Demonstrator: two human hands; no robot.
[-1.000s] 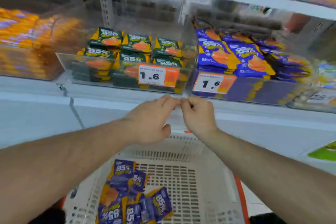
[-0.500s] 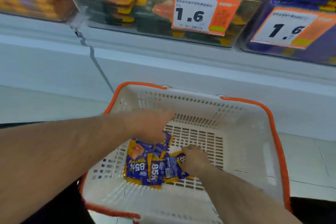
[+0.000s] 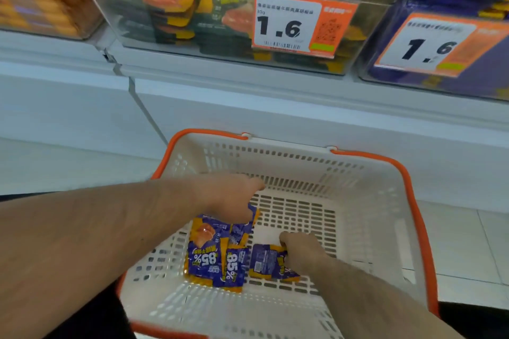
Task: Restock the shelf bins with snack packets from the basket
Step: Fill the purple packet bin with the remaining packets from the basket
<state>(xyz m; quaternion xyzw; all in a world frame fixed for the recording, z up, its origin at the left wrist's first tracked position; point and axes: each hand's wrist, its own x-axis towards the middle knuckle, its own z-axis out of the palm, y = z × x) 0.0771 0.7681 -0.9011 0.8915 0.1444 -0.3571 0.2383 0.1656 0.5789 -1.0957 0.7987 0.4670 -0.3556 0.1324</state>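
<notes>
Right hand (image 3: 301, 252) curled round a purple snack packet (image 3: 268, 261) on the basket (image 3: 358, 201) floor. Left hand (image 3: 234, 198) over the other purple packets (image 3: 212, 253) just beside, grip hidden. Above the basket, shelf bins (image 3: 429, 63) with 1.6 price tags (image 3: 289, 25).

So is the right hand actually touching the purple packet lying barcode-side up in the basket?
Touching. The head view shows the right hand with fingers curled over the right edge of the barcode-side-up packet, no gap between them.
</notes>
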